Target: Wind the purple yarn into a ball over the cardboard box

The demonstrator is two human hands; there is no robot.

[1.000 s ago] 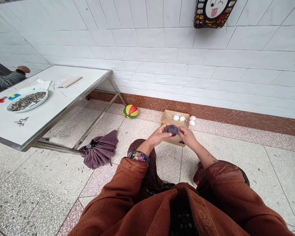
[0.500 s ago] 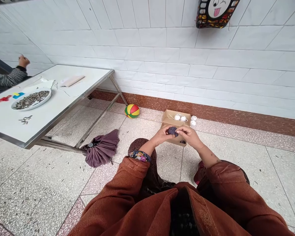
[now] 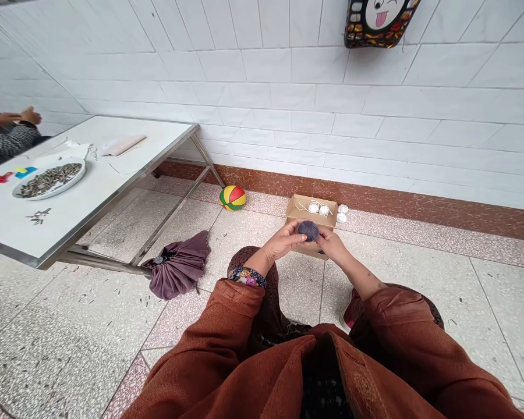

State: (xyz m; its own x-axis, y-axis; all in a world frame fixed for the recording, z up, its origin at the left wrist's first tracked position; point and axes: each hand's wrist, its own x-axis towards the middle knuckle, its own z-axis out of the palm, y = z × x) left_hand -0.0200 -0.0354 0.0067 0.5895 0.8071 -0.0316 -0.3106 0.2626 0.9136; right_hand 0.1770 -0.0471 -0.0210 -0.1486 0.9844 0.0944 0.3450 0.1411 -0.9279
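Over the cardboard box (image 3: pixel 291 208) on the floor, a dark purple-grey ball of yarn (image 3: pixel 308 231) rests in my left hand (image 3: pixel 283 240), its thumb across the lower front and its fingers behind. My right hand (image 3: pixel 332 243) is closed at the ball's right edge, fingertips against it; whether they pinch a loose strand I cannot tell. Inside the box, behind my hands, lie white balls of yarn (image 3: pixel 318 208). Two more white balls (image 3: pixel 342 213) sit on the floor by its right side. The front part of the box is partly hidden by my hands.
A white table (image 3: pixel 105 192) at left carries a plate (image 3: pixel 82 173) of sunflower seeds. Below it lie a folded purple umbrella (image 3: pixel 181 265) and a colourful ball (image 3: pixel 233 198). A black basket (image 3: pixel 375 38) hangs on the tiled wall. Another person's hands (image 3: pixel 28 116) are at far left.
The ball of yarn has turned to show its wound face. My right hand has shifted slightly left and lower, to the ball's side. At far left the other person's hands have come lower, and a second hand shows.
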